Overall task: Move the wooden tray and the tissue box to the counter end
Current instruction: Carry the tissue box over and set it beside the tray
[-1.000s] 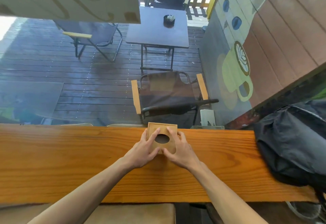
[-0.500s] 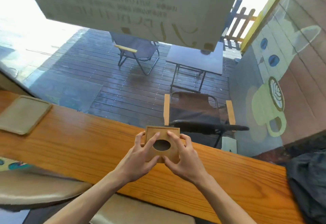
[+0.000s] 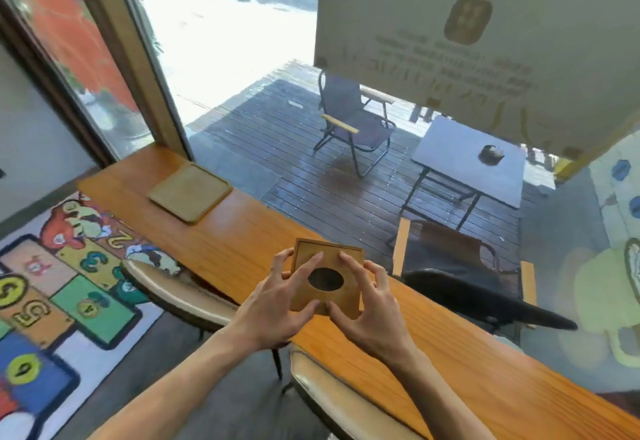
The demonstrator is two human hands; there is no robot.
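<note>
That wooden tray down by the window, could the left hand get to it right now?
Probably not at once. The left hand and right hand both grip the tissue box, so it is busy. The wooden tray lies farther along the counter, with bare wood between.

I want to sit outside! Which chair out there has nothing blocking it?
The folding chair far out on the deck; the nearer one sits partly hidden behind the counter.

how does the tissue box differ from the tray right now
The tissue box is gripped by both hands, left hand and right hand; the tray lies untouched, flat near the counter's far end. The box has an oval top hole; the tray is a shallow, plain slab. Both are light wood.
</note>
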